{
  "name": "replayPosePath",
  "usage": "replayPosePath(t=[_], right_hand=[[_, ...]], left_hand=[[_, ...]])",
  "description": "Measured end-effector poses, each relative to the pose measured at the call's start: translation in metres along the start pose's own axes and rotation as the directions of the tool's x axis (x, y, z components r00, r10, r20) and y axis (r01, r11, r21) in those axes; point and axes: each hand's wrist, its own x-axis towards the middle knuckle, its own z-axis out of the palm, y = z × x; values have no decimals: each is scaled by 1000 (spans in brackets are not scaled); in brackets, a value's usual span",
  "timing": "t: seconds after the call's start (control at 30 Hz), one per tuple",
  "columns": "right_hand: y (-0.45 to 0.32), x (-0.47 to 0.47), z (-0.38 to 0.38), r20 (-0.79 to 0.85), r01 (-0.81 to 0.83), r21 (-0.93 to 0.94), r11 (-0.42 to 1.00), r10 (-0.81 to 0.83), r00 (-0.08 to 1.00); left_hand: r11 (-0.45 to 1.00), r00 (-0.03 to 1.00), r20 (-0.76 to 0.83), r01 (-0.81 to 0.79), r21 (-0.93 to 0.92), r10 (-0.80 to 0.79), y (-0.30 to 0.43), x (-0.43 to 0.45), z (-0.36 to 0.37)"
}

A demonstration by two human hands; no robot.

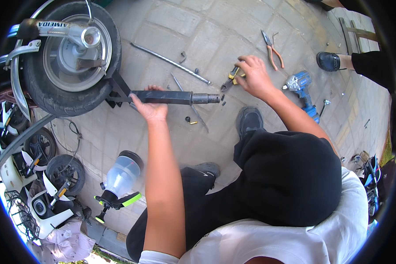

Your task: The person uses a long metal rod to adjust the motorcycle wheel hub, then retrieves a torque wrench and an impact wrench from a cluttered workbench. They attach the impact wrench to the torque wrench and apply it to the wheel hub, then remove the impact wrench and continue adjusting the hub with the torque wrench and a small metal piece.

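Observation:
My left hand [151, 107] holds a black square metal tube [171, 97] from below, thumb on its near side. The tube joins a black bracket [120, 84] beside a scooter wheel [81, 52], and a bare round, stepped end [206, 98] points right. In my right hand [255, 77] are the yellow-and-black handles of diagonal cutters [227, 85], jaws pointing down-left. Whether the cutters touch the paving is unclear. Two small dark pieces [223, 100] lie just beyond the tube's end. A thin metal rod [198, 115] passes beneath the tube.
Orange-handled long-nose pliers [273, 51], a blue cordless impact wrench [302, 87] and a long twisted metal bar [171, 62] lie on the paving. A pump spray bottle [123, 173] stands left of my arm. Parked scooters [43, 184] line the left; another person's foot [328, 61] is at right.

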Motion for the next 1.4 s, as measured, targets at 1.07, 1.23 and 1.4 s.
replayPosePath(t=[1.07,1.23,1.4], right_hand=[[-165,30,63,511,627,226,745,-639,575],[-185,80,-58,509,276,412,868,-470,721],[-219,122,-79,447,98,429,898,-305,841]], left_hand=[[963,984,171,11,268,-59,190,-190,53],[966,961,254,46,256,-113,200,-193,54],[964,937,329,29,263,-118,207,-188,45]])
